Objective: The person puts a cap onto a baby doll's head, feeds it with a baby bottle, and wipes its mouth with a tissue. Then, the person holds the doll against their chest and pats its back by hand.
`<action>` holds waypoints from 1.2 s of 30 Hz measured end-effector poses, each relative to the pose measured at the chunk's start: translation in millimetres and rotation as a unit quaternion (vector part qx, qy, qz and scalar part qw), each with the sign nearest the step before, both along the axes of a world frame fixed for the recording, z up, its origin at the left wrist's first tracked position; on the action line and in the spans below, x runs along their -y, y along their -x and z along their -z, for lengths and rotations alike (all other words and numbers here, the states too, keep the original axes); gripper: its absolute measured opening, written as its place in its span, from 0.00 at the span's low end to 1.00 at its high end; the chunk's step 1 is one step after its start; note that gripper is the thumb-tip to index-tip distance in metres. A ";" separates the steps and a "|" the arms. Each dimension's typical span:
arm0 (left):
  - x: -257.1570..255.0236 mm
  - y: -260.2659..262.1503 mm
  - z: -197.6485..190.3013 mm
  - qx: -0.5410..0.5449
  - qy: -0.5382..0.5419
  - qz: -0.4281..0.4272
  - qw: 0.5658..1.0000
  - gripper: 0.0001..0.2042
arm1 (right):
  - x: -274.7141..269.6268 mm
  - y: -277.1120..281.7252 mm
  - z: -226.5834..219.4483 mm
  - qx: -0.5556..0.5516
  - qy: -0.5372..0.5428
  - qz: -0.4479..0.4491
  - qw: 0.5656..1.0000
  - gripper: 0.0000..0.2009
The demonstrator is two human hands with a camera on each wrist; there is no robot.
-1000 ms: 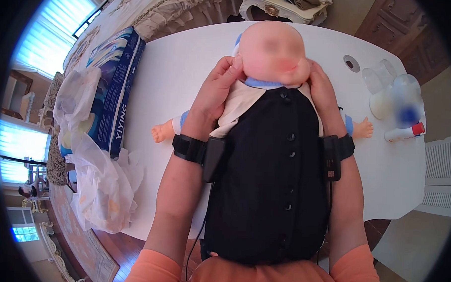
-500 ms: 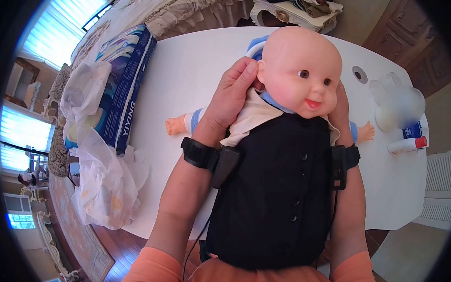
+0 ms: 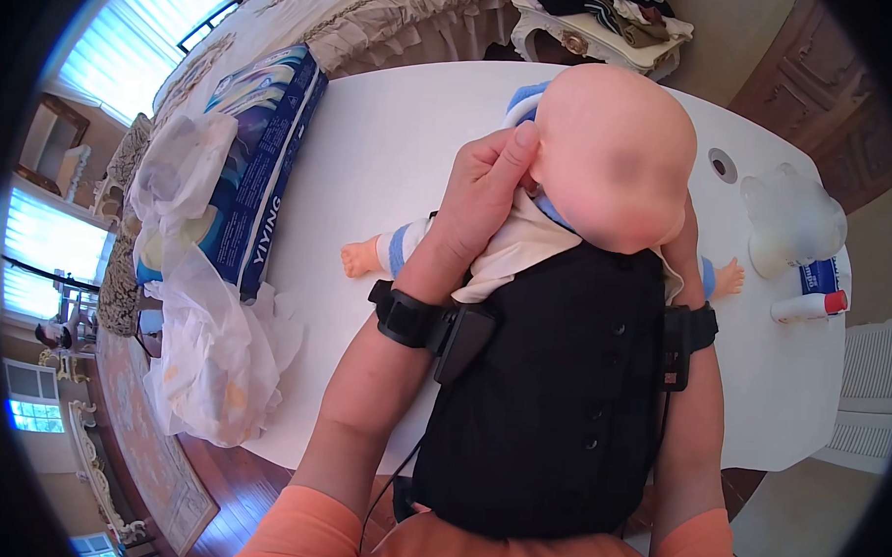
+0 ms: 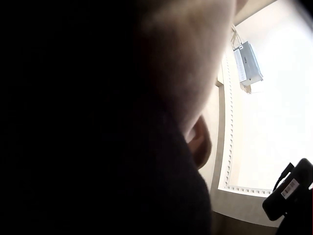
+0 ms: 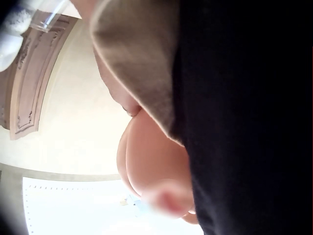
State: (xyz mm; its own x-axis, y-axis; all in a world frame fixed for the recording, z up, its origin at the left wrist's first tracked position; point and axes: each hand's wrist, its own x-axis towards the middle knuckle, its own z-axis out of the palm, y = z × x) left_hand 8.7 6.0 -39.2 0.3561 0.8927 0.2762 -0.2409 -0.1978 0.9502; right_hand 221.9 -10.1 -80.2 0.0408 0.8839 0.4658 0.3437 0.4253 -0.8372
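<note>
A baby doll point(image 3: 618, 127) lies on its back on the white table point(image 3: 372, 138), wearing a blue-and-white garment under a black buttoned vest point(image 3: 550, 390) with a cream collar point(image 3: 521, 247). My left hand point(image 3: 486, 192) is at the side of the doll's neck, thumb beside its ear, curled fingers holding the collar. On the far side, my right hand point(image 3: 685, 233) reaches up beside the jaw, its fingers hidden behind the head. In the right wrist view the collar point(image 5: 142, 54) lies close to the doll's cheek point(image 5: 154, 147). Black cloth covers much of both wrist views.
At the left stand a blue diaper pack point(image 3: 263, 174) and a crumpled white plastic bag point(image 3: 222, 359). A clear plastic bag point(image 3: 797, 222), a blue package point(image 3: 817, 277) and a red-capped tube point(image 3: 808, 307) lie at the right edge. Near them is a round table hole point(image 3: 722, 165).
The doll's head and upper body have shifted to the right, and the head has tilted. Both my hands moved along with it, staying at the neck. The camera view has shifted slightly.
</note>
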 end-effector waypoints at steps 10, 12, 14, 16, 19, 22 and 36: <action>-17.3 -1.5 23.8 0.060 0.255 -0.043 0.964 0.23 | 5.8 23.7 -21.5 -0.172 0.120 -0.003 0.978 0.22; -13.4 -2.6 20.4 0.088 0.280 -0.036 0.955 0.22 | 4.1 21.8 -19.6 -0.182 0.130 0.005 0.975 0.21; -10.1 -3.9 15.7 0.057 0.245 -0.047 0.967 0.22 | 3.2 20.3 -19.2 -0.152 0.136 0.015 0.979 0.21; -9.6 -4.9 16.4 0.026 0.208 -0.059 0.976 0.22 | -0.2 19.2 -11.0 -0.117 0.115 0.030 0.986 0.20; -11.7 -6.6 23.8 -0.051 0.044 -0.084 0.994 0.22 | -8.1 19.2 3.7 -0.079 0.068 0.074 0.992 0.18; -12.7 -6.2 22.0 -0.069 -0.020 -0.077 0.994 0.23 | -7.4 23.6 -0.9 -0.098 0.034 0.082 0.991 0.17; -14.6 -6.1 20.5 0.055 0.102 0.046 0.992 0.25 | -1.6 29.3 -22.7 -0.262 0.120 -0.038 0.957 0.23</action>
